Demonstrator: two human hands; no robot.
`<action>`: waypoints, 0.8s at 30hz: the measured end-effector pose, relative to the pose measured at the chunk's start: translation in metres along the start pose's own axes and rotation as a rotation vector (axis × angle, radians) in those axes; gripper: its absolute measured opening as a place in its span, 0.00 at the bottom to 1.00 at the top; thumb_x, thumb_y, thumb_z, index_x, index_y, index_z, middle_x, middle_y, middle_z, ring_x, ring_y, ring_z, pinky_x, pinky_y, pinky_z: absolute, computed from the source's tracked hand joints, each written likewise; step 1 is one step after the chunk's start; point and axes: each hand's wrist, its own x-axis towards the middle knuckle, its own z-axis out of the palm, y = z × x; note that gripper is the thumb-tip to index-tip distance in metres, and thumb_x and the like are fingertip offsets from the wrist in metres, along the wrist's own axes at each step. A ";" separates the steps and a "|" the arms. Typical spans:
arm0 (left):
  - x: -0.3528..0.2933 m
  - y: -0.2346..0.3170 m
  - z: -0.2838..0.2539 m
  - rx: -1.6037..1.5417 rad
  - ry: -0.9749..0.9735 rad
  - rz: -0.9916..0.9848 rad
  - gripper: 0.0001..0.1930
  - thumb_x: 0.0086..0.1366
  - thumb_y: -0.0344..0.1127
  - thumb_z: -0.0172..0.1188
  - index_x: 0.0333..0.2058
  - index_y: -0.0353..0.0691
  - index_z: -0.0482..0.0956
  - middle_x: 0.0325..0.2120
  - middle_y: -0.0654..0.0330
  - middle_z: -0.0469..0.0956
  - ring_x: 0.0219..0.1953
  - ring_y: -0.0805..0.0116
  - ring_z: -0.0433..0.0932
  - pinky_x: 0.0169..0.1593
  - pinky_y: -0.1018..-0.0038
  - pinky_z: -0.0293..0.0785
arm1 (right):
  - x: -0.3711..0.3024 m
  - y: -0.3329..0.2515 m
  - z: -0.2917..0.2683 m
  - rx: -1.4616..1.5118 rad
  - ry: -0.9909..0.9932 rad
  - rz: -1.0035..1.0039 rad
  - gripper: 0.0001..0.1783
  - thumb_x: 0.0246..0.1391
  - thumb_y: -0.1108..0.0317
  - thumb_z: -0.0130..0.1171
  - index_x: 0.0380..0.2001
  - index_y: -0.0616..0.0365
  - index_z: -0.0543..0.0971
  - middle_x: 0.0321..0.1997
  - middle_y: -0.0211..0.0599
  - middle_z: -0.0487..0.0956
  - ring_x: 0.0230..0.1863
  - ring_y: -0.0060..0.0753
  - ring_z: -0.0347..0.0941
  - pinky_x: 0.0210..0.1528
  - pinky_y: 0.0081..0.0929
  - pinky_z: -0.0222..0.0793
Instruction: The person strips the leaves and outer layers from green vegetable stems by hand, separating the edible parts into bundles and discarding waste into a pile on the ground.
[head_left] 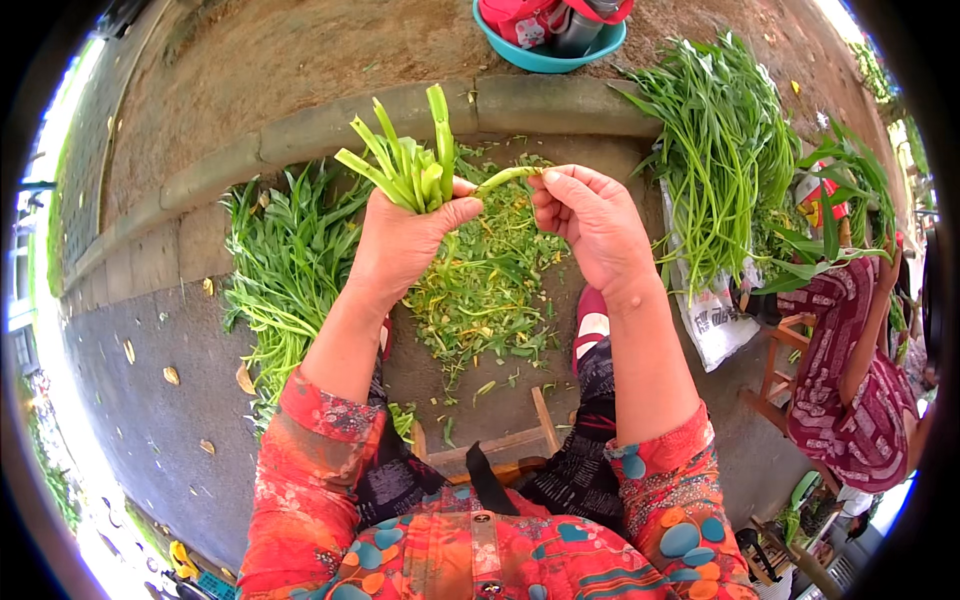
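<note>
My left hand (408,235) is closed around a bunch of thick green vegetable stems (403,160), cut ends pointing up and away from me. Between thumb and fingers, my right hand (598,222) pinches one end of a single curved green stem (508,178). Its other end reaches the thumb and fingertip of my left hand. Both hands are raised over a spread of plucked leaves and yellowed scraps (480,290) on the ground. Left of that lies a heap of long-stemmed leafy greens (290,250).
A larger pile of leafy greens (710,170) lies on a white sack (715,325) at right. A co-worker in patterned maroon clothes (850,370) sits beside it. Beyond the stone curb (560,107) stands a teal basin (545,60) with a red bag and a grey bottle.
</note>
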 end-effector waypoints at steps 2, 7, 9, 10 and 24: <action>-0.001 0.001 0.000 0.012 -0.013 0.013 0.10 0.54 0.26 0.67 0.36 0.37 0.80 0.32 0.66 0.78 0.34 0.77 0.75 0.40 0.78 0.71 | -0.001 0.000 0.000 0.030 0.000 0.031 0.09 0.54 0.64 0.60 0.31 0.59 0.79 0.27 0.28 0.77 0.28 0.20 0.71 0.35 0.21 0.68; 0.000 -0.002 0.002 0.003 -0.052 0.030 0.10 0.54 0.26 0.67 0.35 0.37 0.80 0.32 0.67 0.78 0.34 0.77 0.74 0.39 0.78 0.71 | -0.001 -0.002 0.002 -0.008 0.040 -0.022 0.05 0.52 0.69 0.58 0.27 0.58 0.78 0.25 0.26 0.76 0.25 0.18 0.68 0.32 0.19 0.66; -0.001 -0.002 0.002 0.007 -0.052 0.028 0.09 0.54 0.27 0.67 0.36 0.36 0.80 0.31 0.66 0.78 0.33 0.77 0.75 0.38 0.78 0.71 | -0.002 -0.002 0.005 -0.037 0.066 -0.046 0.03 0.51 0.71 0.57 0.26 0.58 0.77 0.24 0.25 0.75 0.24 0.17 0.66 0.31 0.18 0.64; -0.001 -0.001 0.002 0.014 -0.043 0.029 0.09 0.55 0.27 0.67 0.36 0.36 0.79 0.31 0.66 0.78 0.33 0.77 0.75 0.39 0.78 0.71 | -0.003 -0.003 0.008 -0.054 0.083 -0.057 0.03 0.50 0.72 0.57 0.25 0.58 0.77 0.23 0.24 0.74 0.24 0.15 0.65 0.30 0.17 0.63; 0.007 0.006 -0.011 -0.245 0.075 -0.119 0.11 0.57 0.31 0.65 0.37 0.32 0.77 0.26 0.59 0.78 0.29 0.71 0.76 0.35 0.76 0.70 | 0.000 -0.004 0.001 -0.706 0.245 -0.312 0.05 0.54 0.71 0.56 0.29 0.59 0.79 0.22 0.18 0.71 0.24 0.09 0.61 0.26 0.13 0.57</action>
